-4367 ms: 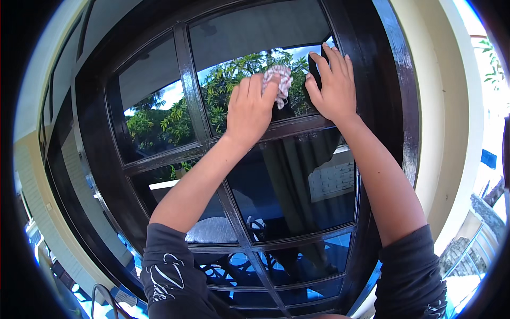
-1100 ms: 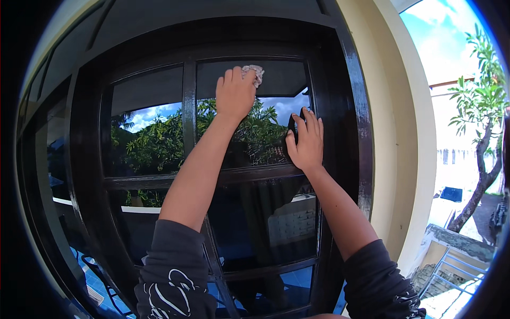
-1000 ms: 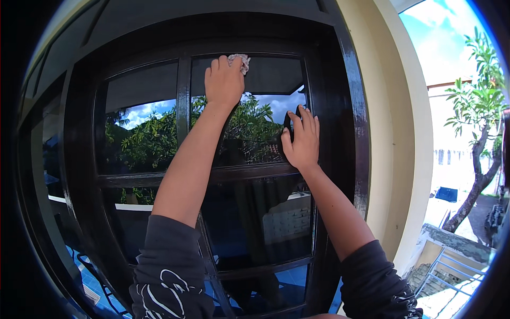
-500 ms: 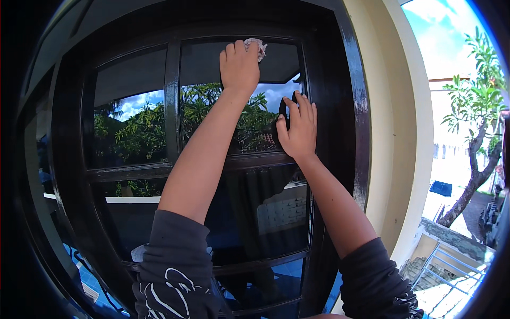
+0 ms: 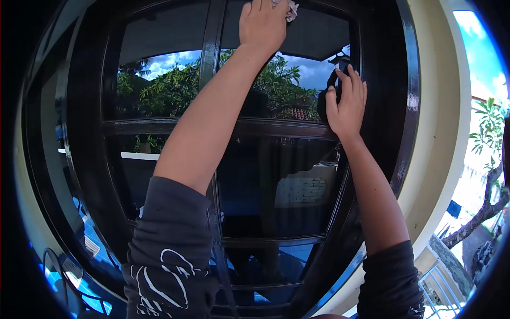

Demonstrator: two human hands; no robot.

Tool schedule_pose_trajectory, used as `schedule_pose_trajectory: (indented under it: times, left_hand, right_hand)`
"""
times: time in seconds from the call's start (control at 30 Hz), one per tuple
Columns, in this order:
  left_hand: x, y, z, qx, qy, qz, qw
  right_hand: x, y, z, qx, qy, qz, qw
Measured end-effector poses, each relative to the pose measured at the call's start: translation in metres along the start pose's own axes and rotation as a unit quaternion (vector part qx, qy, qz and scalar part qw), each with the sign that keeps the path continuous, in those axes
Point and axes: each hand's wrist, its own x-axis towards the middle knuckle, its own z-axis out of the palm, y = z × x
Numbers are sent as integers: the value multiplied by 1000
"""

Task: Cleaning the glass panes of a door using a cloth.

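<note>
My left hand (image 5: 263,25) is closed round a crumpled whitish-pink wad (image 5: 292,11), paper or cloth, and presses it against the upper part of a dark glass pane (image 5: 319,40). Part of the wad is hidden behind my fingers. The pane sits in a glossy dark-brown wooden frame (image 5: 287,128) with several panes. My right hand (image 5: 348,103) rests with fingers apart at the right edge of the same pane, lower than my left, and holds nothing. Its dark reflection shows beside the fingertips.
Trees, sky and a pale wall are mirrored in the glass. A cream wall edge (image 5: 438,117) runs down the right side. Beyond it are a tree (image 5: 486,207) and a metal railing (image 5: 441,290). Blue tiles (image 5: 93,244) show at the lower left.
The view has shifted, so the frame and both hands appear farther right and higher. My left hand has slid slightly left on the pane with the wad; my right hand keeps its place.
</note>
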Motion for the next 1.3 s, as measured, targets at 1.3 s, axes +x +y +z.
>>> schedule_pose_trajectory:
  times: [1.3]
  left_hand:
    - [-87, -61, -127, -134, -217, 45, 966]
  right_hand:
    - [4, 18, 21, -27, 67, -29, 997]
